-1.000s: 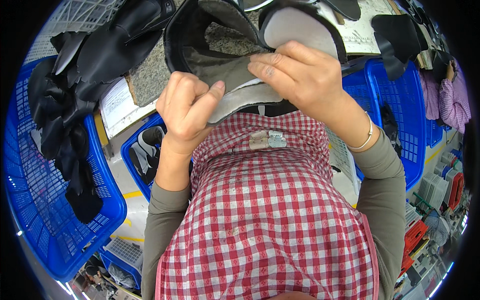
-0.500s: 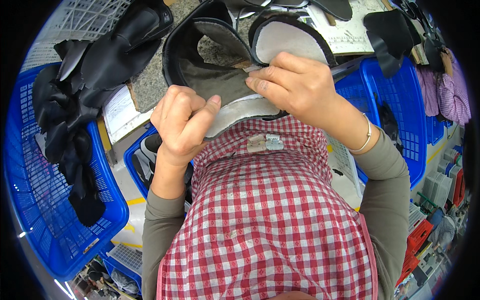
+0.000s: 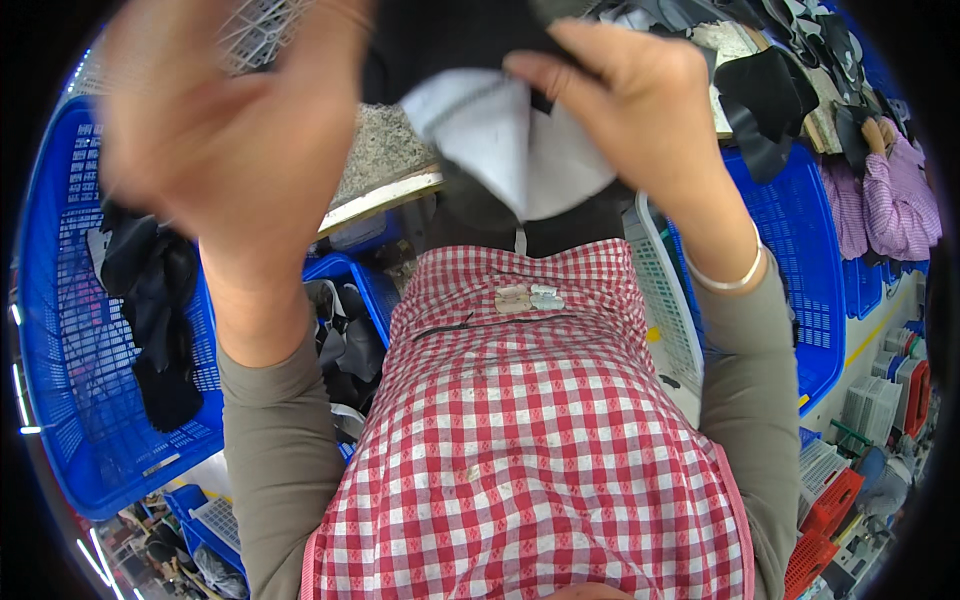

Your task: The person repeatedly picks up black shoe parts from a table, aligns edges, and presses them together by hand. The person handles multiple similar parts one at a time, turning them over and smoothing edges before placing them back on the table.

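Observation:
A black boot upper [image 3: 455, 40] with a pale lining [image 3: 565, 165] folded outward is held up at the top middle of the view, above the stone-topped bench. My right hand [image 3: 645, 105] pinches its edge between thumb and fingers. My left hand [image 3: 225, 140] is raised close to the camera on the upper's left side. Motion smears its fingers, so its grip does not show. The upper end of the boot piece runs out of the picture.
A blue basket [image 3: 60, 400] with black leather pieces [image 3: 165, 310] stands at left, and a smaller blue crate [image 3: 375, 290] under the bench [image 3: 385, 150]. At right are a blue basket [image 3: 815, 270] and a white crate [image 3: 655, 270]. A person in a pink checked sleeve [image 3: 900, 200] is at far right.
Both hands have risen toward the camera, the left one also moving left. The boot upper has been lifted and turned, and its pale lining now hangs folded out.

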{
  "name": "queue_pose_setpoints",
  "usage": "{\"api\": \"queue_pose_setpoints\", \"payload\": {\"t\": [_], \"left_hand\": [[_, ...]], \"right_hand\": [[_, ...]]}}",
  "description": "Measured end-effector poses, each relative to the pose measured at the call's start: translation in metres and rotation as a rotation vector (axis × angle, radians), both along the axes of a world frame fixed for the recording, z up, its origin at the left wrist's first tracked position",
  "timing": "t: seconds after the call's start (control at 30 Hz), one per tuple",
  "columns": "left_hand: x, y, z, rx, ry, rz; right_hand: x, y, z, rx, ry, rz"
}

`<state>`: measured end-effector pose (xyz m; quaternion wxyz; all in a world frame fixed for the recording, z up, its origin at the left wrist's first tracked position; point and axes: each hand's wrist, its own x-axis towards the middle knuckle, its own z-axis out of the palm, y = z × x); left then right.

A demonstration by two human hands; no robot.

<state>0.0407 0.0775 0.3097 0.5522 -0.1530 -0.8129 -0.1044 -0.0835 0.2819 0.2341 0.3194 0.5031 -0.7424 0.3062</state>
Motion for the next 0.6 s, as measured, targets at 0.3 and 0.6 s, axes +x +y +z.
{"api": "queue_pose_setpoints", "payload": {"t": [0.3,0.6], "left_hand": [[0.016,0.052,-0.142,0.233,-1.484,-0.582],[-0.025,0.004,-0.115,-0.232,-0.691,-0.424]], "right_hand": [[0.005,-0.026,-0.083,-0.563,-1.752,0.182],[0.036,-0.014,-0.118,-1.114,-2.277,0.460]]}}
